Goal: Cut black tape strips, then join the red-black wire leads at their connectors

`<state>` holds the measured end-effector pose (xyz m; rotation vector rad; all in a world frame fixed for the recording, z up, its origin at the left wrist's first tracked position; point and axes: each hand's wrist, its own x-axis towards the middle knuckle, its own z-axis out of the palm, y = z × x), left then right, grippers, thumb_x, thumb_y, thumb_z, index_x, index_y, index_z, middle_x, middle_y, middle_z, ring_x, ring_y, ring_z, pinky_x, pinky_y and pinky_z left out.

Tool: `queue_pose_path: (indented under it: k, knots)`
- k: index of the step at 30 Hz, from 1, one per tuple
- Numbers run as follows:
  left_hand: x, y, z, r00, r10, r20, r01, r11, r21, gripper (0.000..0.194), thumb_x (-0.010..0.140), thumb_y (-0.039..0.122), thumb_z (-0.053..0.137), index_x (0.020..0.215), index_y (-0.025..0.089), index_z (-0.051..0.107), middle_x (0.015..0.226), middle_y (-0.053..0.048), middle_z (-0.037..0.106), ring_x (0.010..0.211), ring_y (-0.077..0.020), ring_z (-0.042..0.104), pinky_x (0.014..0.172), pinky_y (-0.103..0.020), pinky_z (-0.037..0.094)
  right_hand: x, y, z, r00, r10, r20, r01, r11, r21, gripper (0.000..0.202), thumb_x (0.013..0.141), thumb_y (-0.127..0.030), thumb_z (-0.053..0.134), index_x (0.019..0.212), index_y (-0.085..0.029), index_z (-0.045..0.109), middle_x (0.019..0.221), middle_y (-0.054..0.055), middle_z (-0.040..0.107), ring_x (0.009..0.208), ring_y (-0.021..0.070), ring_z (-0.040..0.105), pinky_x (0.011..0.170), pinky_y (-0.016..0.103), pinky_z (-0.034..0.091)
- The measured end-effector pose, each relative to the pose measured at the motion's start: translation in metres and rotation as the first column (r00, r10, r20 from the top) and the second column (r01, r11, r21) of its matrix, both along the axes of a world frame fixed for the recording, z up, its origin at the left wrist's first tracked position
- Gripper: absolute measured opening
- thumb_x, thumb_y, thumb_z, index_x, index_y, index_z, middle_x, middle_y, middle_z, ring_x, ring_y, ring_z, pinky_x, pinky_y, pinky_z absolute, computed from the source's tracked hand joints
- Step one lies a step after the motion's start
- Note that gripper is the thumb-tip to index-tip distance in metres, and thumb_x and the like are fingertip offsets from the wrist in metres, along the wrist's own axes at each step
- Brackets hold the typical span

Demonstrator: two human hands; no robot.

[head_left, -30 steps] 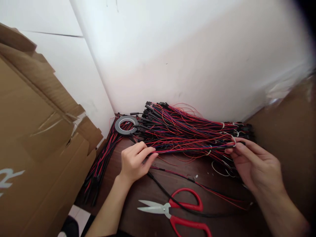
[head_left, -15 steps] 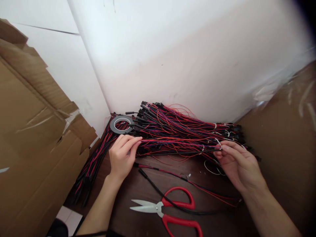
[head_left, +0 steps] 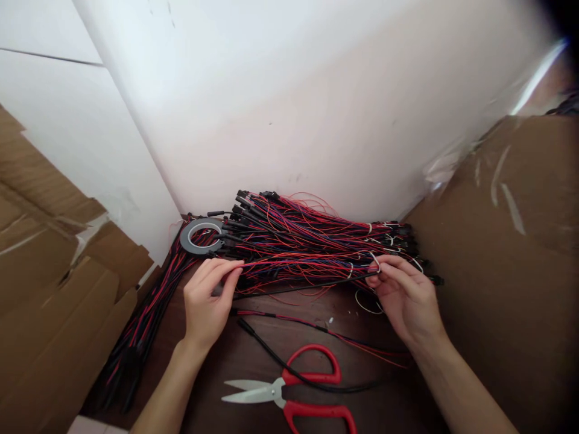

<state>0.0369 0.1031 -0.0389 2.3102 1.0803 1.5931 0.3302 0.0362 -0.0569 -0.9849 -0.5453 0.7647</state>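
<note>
A strand of red and blue wires (head_left: 298, 262) runs stretched between my two hands. My left hand (head_left: 207, 301) pinches its left end between thumb and fingertips. My right hand (head_left: 409, 298) grips the other end, where a white tie (head_left: 375, 263) loops by the fingertips. From the right fingers a thin black cable (head_left: 307, 286) slants down leftward, apart from the left hand. Behind the strand lies a big pile of red, blue and black wire bundles (head_left: 289, 223), several bound with white ties. A grey tape roll (head_left: 187, 236) rests on wires beyond my left hand.
Open scissors with red handles (head_left: 316, 378) lie on the dark table (head_left: 199, 374), a loose black cable (head_left: 271, 355) crossing them. A separate wire harness (head_left: 294, 319) lies in front of the pile. Cardboard (head_left: 45, 301) stands left, more cardboard (head_left: 506, 259) right, a white wall (head_left: 271, 120) behind.
The whole view has shifted, so things appear further left. Both hands keep their hold on the wire strand. The black cable's left end now hangs further below the strand.
</note>
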Motion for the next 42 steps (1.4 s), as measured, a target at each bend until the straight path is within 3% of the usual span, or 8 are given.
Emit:
queue_pose_path:
  k: [4,7,18,42]
  knots:
    - [0.0,0.0016,-0.0012,0.999,-0.03,-0.034,0.03,1.0,0.0,0.011,0.088,0.014,0.064,0.093,0.018,0.073,0.087,-0.004,0.071,0.08,-0.0142,0.064,0.074,-0.027,0.051,-0.0047,0.0006,-0.0009,0.981,-0.189,0.051,0.186,0.98,0.066,0.014,0.059,-0.023,0.079,0.071,-0.018,0.073,0.066,-0.001,0.064,0.055,0.0084,0.056,0.046,0.018,0.047]
    - [0.0002,0.0029,-0.002,0.998,-0.041,-0.049,0.042,0.999,0.003,0.011,0.087,0.012,0.065,0.093,0.018,0.073,0.087,-0.003,0.07,0.079,-0.0136,0.063,0.075,-0.027,0.05,-0.0061,0.0008,-0.0018,0.969,-0.234,0.077,0.226,0.969,0.099,0.013,0.061,-0.021,0.078,0.072,-0.017,0.073,0.065,-0.001,0.063,0.056,0.0083,0.057,0.047,0.017,0.048]
    - [0.0009,0.0012,-0.0005,0.997,-0.047,-0.065,0.047,0.999,0.0,0.011,0.087,0.012,0.065,0.093,0.018,0.072,0.086,-0.003,0.07,0.077,-0.0136,0.062,0.07,-0.026,0.05,-0.005,0.0004,-0.0028,0.957,-0.261,0.125,0.247,0.962,0.117,0.011,0.066,-0.019,0.075,0.075,-0.017,0.071,0.063,-0.003,0.061,0.049,0.0076,0.055,0.043,0.019,0.044]
    - [0.002,-0.0011,-0.0002,0.997,-0.024,-0.068,0.024,1.0,0.002,0.011,0.088,0.014,0.063,0.094,0.018,0.072,0.085,-0.004,0.07,0.075,-0.0133,0.06,0.063,-0.025,0.048,-0.0038,-0.0021,-0.0026,0.962,-0.245,0.118,0.236,0.968,0.092,0.01,0.062,-0.019,0.076,0.072,-0.019,0.073,0.063,-0.002,0.064,0.05,0.0083,0.056,0.042,0.019,0.046]
